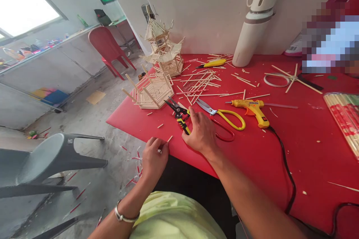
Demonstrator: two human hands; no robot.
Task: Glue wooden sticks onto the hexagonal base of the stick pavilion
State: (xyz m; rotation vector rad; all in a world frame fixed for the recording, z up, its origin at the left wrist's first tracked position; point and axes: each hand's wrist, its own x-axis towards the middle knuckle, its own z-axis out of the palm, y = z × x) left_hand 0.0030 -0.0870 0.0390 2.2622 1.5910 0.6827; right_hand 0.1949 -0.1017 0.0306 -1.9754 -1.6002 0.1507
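Observation:
My left hand (156, 156) is at the near edge of the red table, fingers closed on a short wooden stick (170, 139) whose tip pokes out. My right hand (202, 131) grips black-and-yellow snips (178, 111), their blades spread apart and pointing up and left. Just beyond the blades stands a hexagonal stick base (155, 91) with upright posts. Behind it rises a tiered stick pagoda (162, 46). Large scissors (214, 111) with one yellow and one red handle lie beside my right hand.
A yellow glue gun (251, 109) with a black cord lies to the right. Loose sticks (202, 82) and a yellow cutter (214, 63) lie farther back. A white flask (254, 26) stands by the wall. Bundled sticks (343, 119) are at the right, a grey chair (45, 157) at the left.

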